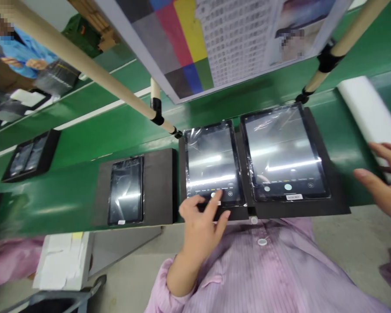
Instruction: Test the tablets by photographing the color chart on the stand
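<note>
My left hand (200,224) is over the lower edge of the middle tablet (210,152), one outstretched finger at the row of camera controls on its lit screen. Its fingers are apart and grip nothing. A larger tablet (280,148) lies just to the right, also showing camera buttons; both are covered in clear film and lie on dark pads. At the right edge, my right hand (389,178) is spread open beside a white foam-like block (374,113). Its fingertips overlap the block in view; whether they touch it I cannot tell.
A smaller tablet (126,191) lies on a dark pad to the left. Farther left is a black tray (48,150) with two dark devices. A printed chart (195,52) on beige poles (117,91) overhangs the green bench (58,195). A person in blue (32,52) stands across.
</note>
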Motion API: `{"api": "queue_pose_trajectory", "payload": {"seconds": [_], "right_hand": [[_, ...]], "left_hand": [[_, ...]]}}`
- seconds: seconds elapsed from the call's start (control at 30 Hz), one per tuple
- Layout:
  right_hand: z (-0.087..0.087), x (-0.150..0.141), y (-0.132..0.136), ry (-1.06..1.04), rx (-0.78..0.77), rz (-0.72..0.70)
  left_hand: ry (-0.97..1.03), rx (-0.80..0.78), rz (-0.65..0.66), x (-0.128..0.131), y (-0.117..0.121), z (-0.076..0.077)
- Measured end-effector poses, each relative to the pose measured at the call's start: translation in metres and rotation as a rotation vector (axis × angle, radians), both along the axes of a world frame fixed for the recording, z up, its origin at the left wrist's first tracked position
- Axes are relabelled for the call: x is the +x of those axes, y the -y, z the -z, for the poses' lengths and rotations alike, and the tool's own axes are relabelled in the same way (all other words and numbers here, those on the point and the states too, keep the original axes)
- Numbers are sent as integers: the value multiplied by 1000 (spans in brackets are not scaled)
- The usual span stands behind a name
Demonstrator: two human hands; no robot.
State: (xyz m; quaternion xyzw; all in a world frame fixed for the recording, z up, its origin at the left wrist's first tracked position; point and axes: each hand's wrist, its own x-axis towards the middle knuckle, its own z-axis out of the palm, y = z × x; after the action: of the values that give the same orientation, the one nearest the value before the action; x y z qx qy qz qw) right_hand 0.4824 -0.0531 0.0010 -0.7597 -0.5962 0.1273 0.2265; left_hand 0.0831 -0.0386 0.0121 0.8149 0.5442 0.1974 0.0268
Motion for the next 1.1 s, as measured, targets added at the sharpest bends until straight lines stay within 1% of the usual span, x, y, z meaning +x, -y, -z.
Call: {"api": "queue_pose_trajectory", "payload": {"seconds": [0.03,0.1,0.17,0.2,0.27,0.37,0.47,0.5,0.57,0.63,0.67,0.7,0.77,0.83,0.87,0.93,0.97,1.1], "right_hand": [[-5,-10,-2,-143,-14,-16],[-9,-28,-8,-372,-38,-21],[-9,-39,-12,-497,-71,-14],[-7,-43,-13,-521,-89,-14],[-5,-47,-15,-521,-104,-23],[-4,-49,-16,-461,-88,-42],[-5,-50,-18,-417,-96,-60],[-5,-49,-18,-420,-91,-55],[-7,-48,-18,-466,-70,-29],[-8,-47,-17,-521,-47,14],[-9,-47,-17,-538,-36,33],[-10,-46,-16,-548,-27,46],[-11,-46,-15,-550,5,62],[-13,-49,-15,-545,37,68],[-14,-51,-15,-536,54,68],[-18,-57,-16,-486,109,64],[-21,-61,-17,-447,141,54],[-37,-82,-24,-321,232,-29]], "left_hand": [[11,-34,-30,-8,-3,0],[26,-155,-84,-25,-12,1],[56,-319,-127,-40,-24,3],[84,-392,-155,-46,-30,3],[160,-478,-221,-54,-39,3],[284,-524,-321,-60,-48,2],[457,-594,-448,-65,-55,-1],[504,-616,-492,-68,-57,-2],[529,-633,-546,-73,-62,-6],[519,-632,-536,-78,-67,-12],[550,-638,-511,-79,-69,-16],[620,-649,-484,-80,-71,-20],[842,-695,-449,-77,-74,-26],[1046,-786,-448,-70,-77,-31],[1108,-838,-454,-65,-79,-32],[1172,-909,-457,-56,-81,-32],[1197,-918,-455,-52,-81,-32],[1384,-878,-433,-40,-72,-34]]}}
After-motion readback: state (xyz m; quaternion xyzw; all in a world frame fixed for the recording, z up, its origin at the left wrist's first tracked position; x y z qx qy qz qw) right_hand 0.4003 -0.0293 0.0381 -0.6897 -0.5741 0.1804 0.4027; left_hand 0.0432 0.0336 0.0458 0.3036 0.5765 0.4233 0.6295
